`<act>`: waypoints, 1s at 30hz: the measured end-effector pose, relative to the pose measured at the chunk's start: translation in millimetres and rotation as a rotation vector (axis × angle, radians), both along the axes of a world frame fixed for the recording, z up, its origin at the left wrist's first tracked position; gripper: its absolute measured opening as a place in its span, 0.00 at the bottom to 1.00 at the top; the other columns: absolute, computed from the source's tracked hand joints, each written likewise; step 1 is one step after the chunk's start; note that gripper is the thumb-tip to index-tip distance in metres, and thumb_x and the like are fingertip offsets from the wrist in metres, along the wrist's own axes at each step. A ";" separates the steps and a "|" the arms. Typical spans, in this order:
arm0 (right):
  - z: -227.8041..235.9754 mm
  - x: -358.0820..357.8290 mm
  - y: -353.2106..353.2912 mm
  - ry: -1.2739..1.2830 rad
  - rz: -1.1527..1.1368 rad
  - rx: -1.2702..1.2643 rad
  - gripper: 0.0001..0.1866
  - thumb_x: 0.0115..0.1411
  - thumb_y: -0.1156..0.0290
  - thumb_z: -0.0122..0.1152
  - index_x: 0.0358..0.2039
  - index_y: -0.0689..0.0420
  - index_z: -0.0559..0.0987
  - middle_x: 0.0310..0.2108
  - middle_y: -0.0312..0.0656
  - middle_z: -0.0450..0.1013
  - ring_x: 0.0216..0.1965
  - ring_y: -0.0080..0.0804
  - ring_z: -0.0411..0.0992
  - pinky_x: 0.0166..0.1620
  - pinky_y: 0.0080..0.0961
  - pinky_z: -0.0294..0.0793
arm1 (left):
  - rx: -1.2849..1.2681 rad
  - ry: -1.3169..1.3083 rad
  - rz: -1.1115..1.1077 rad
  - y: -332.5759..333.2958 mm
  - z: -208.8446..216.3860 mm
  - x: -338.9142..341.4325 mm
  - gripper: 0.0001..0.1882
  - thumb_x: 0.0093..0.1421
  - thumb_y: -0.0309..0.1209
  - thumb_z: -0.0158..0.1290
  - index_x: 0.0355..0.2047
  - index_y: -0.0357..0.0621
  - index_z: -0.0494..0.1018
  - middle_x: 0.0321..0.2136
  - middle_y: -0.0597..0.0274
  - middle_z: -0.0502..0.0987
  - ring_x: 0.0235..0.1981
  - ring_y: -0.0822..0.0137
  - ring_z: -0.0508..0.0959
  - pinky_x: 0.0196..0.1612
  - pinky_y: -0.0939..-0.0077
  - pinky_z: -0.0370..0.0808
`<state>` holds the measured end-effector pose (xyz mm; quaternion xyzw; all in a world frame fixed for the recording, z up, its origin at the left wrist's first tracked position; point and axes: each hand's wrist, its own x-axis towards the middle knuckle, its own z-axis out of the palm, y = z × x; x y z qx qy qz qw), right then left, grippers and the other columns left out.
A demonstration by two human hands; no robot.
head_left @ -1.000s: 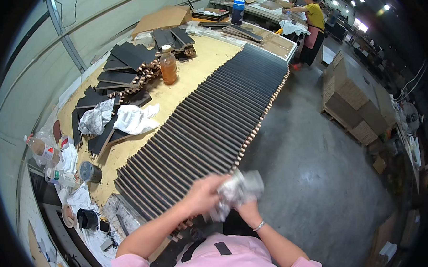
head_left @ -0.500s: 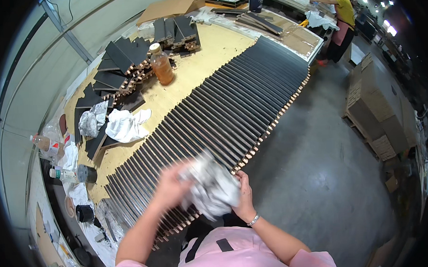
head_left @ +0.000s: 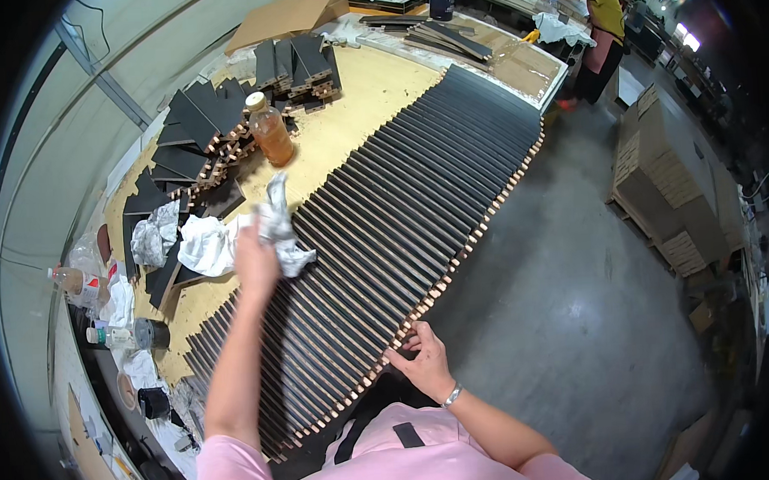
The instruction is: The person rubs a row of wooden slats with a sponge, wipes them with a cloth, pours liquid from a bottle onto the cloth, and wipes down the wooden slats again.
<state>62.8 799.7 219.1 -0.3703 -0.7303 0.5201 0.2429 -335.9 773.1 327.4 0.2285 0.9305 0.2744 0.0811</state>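
Observation:
A long row of dark strips (head_left: 399,188) with pale cut ends lies side by side along the table's near right edge. My left hand (head_left: 255,261) is closed around a crumpled white rag (head_left: 283,236) with grey stains, over the far left ends of the strips. Beside it lies another white cloth (head_left: 206,246). My right hand (head_left: 426,360) is at the near edge of the row, fingers bent and apart, their tips by the pale strip ends. Nothing shows in its grasp.
Dark boards (head_left: 199,119) are piled on the yellowish tabletop (head_left: 357,95), near a bottle of amber liquid (head_left: 270,135). Bottles and a black cup (head_left: 154,403) line the left side. Stacked panels (head_left: 674,184) stand on the floor at right. Another person (head_left: 603,33) works at the far right.
My left hand has carried the rag away from me and leftward, from the near edge to the strips' far ends. My right hand has shifted slightly down and left along the edge.

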 end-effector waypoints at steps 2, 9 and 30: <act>-12.4 5.0 2.6 0.022 -0.041 -0.011 0.37 0.63 0.66 0.94 0.65 0.64 0.79 0.49 0.46 0.86 0.44 0.32 0.87 0.53 0.32 0.93 | -0.181 0.717 -0.466 -4.3 -37.2 100.7 0.34 0.67 0.23 0.66 0.75 0.48 0.84 0.66 0.43 0.84 0.59 0.43 0.87 0.56 0.46 0.91; -27.9 0.7 2.5 -0.006 -0.010 0.016 0.37 0.62 0.55 0.95 0.62 0.55 0.80 0.45 0.42 0.88 0.44 0.35 0.90 0.49 0.38 0.93 | 0.135 0.165 -0.565 -23.8 -5.8 92.2 0.33 0.69 0.24 0.61 0.75 0.52 0.83 0.62 0.47 0.84 0.57 0.37 0.89 0.60 0.41 0.89; -49.6 16.1 -5.1 0.093 -0.059 -0.159 0.44 0.65 0.60 0.93 0.75 0.58 0.78 0.57 0.47 0.87 0.49 0.38 0.87 0.55 0.35 0.91 | 0.336 -0.195 -0.980 42.3 15.2 182.6 0.17 0.67 0.33 0.73 0.56 0.50 0.92 0.47 0.47 0.88 0.50 0.45 0.93 0.56 0.49 0.90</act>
